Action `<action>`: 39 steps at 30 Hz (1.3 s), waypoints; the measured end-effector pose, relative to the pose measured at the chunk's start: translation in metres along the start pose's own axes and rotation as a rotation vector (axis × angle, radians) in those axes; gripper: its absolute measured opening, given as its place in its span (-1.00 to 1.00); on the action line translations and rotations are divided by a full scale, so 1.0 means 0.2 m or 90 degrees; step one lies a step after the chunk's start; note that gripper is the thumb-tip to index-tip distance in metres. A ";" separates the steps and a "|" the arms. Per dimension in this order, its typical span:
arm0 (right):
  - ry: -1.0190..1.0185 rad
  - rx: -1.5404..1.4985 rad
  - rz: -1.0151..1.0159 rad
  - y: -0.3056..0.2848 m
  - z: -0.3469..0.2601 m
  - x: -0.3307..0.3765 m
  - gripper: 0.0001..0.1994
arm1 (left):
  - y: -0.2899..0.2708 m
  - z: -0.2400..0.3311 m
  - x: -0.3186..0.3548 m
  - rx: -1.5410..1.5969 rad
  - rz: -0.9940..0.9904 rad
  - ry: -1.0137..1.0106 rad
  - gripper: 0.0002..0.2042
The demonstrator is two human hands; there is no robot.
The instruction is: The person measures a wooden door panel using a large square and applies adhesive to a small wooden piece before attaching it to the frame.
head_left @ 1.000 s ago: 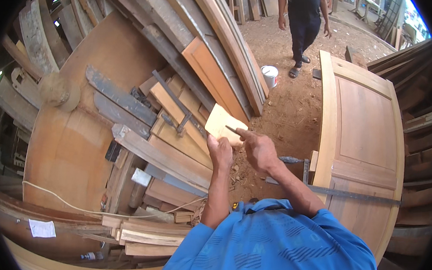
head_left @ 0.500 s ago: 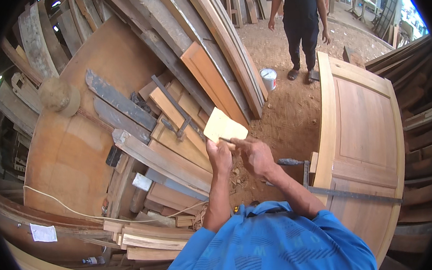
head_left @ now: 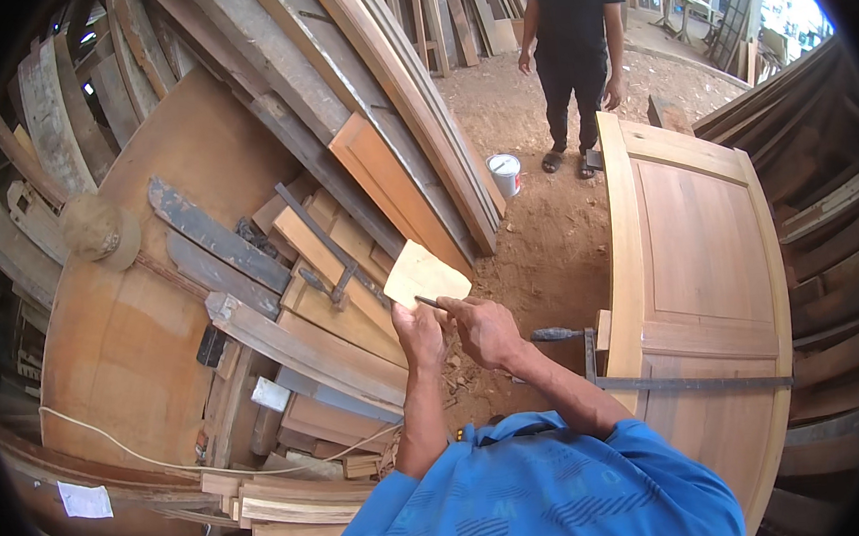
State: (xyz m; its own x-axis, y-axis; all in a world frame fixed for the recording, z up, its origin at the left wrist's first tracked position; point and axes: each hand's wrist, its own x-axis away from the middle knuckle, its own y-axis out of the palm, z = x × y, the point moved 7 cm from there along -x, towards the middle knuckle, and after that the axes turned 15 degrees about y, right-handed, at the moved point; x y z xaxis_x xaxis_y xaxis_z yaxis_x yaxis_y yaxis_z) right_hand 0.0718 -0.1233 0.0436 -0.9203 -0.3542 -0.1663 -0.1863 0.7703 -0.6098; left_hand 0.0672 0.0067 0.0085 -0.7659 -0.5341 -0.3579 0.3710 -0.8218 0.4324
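In front of my body, my left hand [head_left: 419, 333] is closed on the lower edge of a pale yellow flat piece [head_left: 424, 268], like a card or thin sheet; its material is unclear. Just to the right, my right hand [head_left: 487, 332] is closed around a thin dark pencil-like tool [head_left: 432, 303]. The tool points left, its tip at the piece's lower part. Whether the tip touches the surface cannot be made out. Both hands are close together in the air above the floor.
A panelled wooden door [head_left: 702, 249] stands on the right, with a long bar clamp [head_left: 687, 382] across it. Stacked boards [head_left: 326, 360] fill the left, a cap [head_left: 98, 229] among them. Ahead are a white bucket [head_left: 506, 176] and a person in black [head_left: 574, 49].
The whole view has shifted, so the surroundings sit further left and mostly lower. My hands keep their grips; the yellow piece appears slightly turned. The person ahead has moved their arms a little.
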 end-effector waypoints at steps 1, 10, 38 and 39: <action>-0.001 -0.003 0.011 0.01 0.02 0.00 -0.61 | 0.01 0.00 -0.01 -0.003 0.000 0.008 -0.55; 0.040 -0.046 0.014 -0.02 0.04 0.05 -0.61 | 0.05 -0.01 0.01 0.017 0.010 0.015 -0.49; 0.014 -0.154 0.033 -0.05 0.33 -0.06 -0.64 | 0.04 -0.15 0.02 0.017 0.041 0.071 -0.43; 0.013 -0.170 0.078 -0.19 0.23 -0.04 -0.67 | 0.09 -0.11 0.02 0.001 0.028 0.063 -0.44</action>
State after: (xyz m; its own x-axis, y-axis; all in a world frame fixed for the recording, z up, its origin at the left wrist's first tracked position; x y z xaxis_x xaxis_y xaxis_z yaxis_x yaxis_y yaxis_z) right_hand 0.1009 -0.1733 0.0324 -0.9475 -0.2418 -0.2092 -0.1553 0.9199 -0.3600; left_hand 0.0825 -0.0136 -0.0028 -0.6936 -0.5868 -0.4178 0.4027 -0.7967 0.4506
